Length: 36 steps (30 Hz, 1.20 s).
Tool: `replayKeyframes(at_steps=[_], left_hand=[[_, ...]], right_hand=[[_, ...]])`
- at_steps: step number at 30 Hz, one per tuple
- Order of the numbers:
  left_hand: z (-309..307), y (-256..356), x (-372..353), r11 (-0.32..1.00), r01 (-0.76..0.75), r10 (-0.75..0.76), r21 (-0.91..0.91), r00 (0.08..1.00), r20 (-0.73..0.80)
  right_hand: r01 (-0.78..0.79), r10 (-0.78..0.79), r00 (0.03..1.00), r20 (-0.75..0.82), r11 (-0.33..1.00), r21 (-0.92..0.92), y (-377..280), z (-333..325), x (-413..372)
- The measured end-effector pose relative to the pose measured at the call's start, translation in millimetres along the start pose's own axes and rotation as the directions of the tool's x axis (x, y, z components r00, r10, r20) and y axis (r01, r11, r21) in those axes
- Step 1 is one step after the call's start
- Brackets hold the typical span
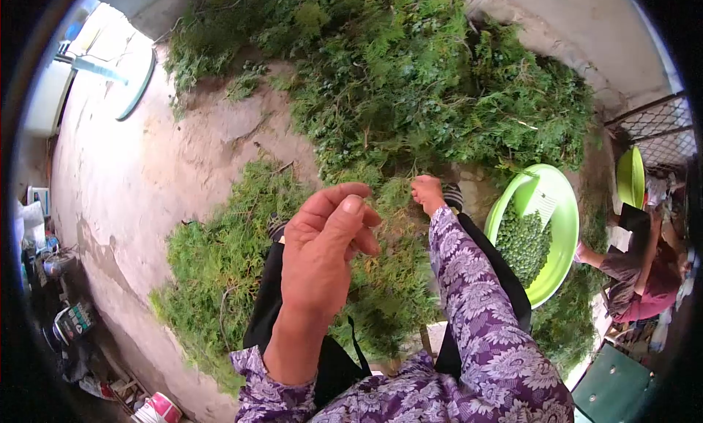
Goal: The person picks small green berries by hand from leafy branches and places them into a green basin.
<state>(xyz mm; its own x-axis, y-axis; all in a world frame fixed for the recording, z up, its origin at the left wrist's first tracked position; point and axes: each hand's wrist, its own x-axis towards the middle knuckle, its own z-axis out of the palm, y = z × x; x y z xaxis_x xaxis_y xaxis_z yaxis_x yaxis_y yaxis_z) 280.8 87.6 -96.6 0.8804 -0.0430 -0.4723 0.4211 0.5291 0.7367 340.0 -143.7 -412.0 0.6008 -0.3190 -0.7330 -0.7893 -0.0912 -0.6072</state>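
Observation:
My left hand [322, 247] is raised in front of my lap, its fingers loosely bent and apart from each other, with nothing visible in them. Farther forward, my right hand [428, 192] is closed in a pinch on a thin evergreen sprig [414, 168] at the near edge of a big heap of cut evergreen branches [410, 79]. To the right of that hand stands a lime-green basin [562, 251] with a ribbed washboard part. Small round green cones [523, 247] fill its left side.
Loose cuttings [220, 262] cover the ground at left and between my legs. Another person [644, 269] sits at the far right near a second green basin [630, 177]. A fan base [135, 86] stands at upper left. Clutter [69, 320] lines the left edge.

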Motion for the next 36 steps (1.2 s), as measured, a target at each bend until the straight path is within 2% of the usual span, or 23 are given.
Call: replayKeyframes(at_steps=[2, 4, 6, 8, 10, 11, 14, 15, 20, 22, 24, 25, 27, 28, 30, 31, 32, 34, 35, 36], left_hand=[[2, -2, -2, 1.0, -0.009, 0.009, 0.022, 1.0, 0.008], [3, -4, -3, 1.0, -0.019, 0.019, -0.002, 0.999, 0.037], [5, -3, -6, 0.999, -0.023, 0.022, 0.025, 0.999, 0.039], [5, -5, -5, 0.997, -0.056, 0.059, -0.046, 0.996, 0.066], [8, 0, -7, 0.997, -0.062, 0.065, -0.044, 0.996, 0.062], [8, 0, -7, 0.997, -0.066, 0.07, -0.044, 0.995, 0.078], [7, 2, -6, 0.996, -0.073, 0.079, -0.056, 0.99, 0.115], [7, 4, -6, 0.996, -0.069, 0.076, -0.057, 0.989, 0.125], [7, 12, -6, 0.991, -0.132, 0.13, 0.007, 0.983, 0.127], [7, 11, -5, 0.99, -0.139, 0.137, 0.008, 0.984, 0.111], [6, 7, 0, 0.955, -0.259, 0.241, 0.143, 0.961, 0.133], [6, 3, 2, 0.954, -0.266, 0.249, 0.142, 0.96, 0.127], [9, -5, 5, 0.782, -0.379, 0.34, 0.495, 0.925, 0.17], [11, -7, 5, 0.778, -0.377, 0.338, 0.502, 0.925, 0.172], [15, -11, 5, 0.406, -0.507, 0.434, 0.76, 0.839, 0.328], [17, -13, 7, 0.33, -0.499, 0.402, 0.801, 0.842, 0.359], [22, -15, 7, 0.325, -0.501, 0.387, 0.802, 0.844, 0.371], [32, -16, 3, 0.23, -0.603, 0.399, 0.764, 0.774, 0.491], [38, -17, 0, 0.228, -0.605, 0.39, 0.763, 0.775, 0.498], [46, -18, -2, 0.132, -0.662, 0.38, 0.738, 0.721, 0.579]], right_hand=[[0.019, -0.019, 1.0, 0.011, 0.997, -0.068, -11, -18, -10], [0.024, -0.025, 1.0, -0.007, 0.999, -0.023, -29, -35, -38], [0.071, -0.102, 0.963, 0.248, 0.989, 0.13, -34, -50, -51], [0.067, -0.092, 0.955, 0.282, 0.993, 0.097, -41, -64, -63], [0.093, -0.14, 0.921, 0.363, 0.985, 0.144, -47, -74, -74], [0.151, -0.214, 0.897, 0.387, 0.971, 0.187, -50, -81, -81], [0.244, -0.318, 0.855, 0.41, 0.944, 0.223, -77, -95, -123], [0.281, -0.326, 0.834, 0.445, 0.945, 0.166, -88, -100, -140], [0.291, -0.315, 0.826, 0.468, 0.949, 0.126, -117, -108, -204], [0.344, -0.392, 0.81, 0.435, 0.92, 0.188, -125, -110, -229], [0.371, -0.422, 0.808, 0.411, 0.907, 0.201, -135, -111, -250], [0.381, -0.454, 0.787, 0.418, 0.89, 0.249, -138, -112, -259], [0.406, -0.515, 0.752, 0.412, 0.854, 0.327, -143, -113, -266], [0.402, -0.516, 0.751, 0.412, 0.853, 0.335, -142, -112, -264], [0.39, -0.635, 0.683, 0.362, 0.736, 0.554, -137, -108, -259], [0.313, -0.65, 0.65, 0.395, 0.702, 0.64, -131, -109, -251], [0.308, -0.648, 0.659, 0.382, 0.696, 0.649, -129, -109, -249], [0.297, -0.613, 0.709, 0.349, 0.708, 0.64, -128, -110, -248], [0.331, -0.63, 0.69, 0.358, 0.713, 0.618, -130, -110, -247], [0.328, -0.629, 0.693, 0.352, 0.71, 0.623, -132, -112, -249]])
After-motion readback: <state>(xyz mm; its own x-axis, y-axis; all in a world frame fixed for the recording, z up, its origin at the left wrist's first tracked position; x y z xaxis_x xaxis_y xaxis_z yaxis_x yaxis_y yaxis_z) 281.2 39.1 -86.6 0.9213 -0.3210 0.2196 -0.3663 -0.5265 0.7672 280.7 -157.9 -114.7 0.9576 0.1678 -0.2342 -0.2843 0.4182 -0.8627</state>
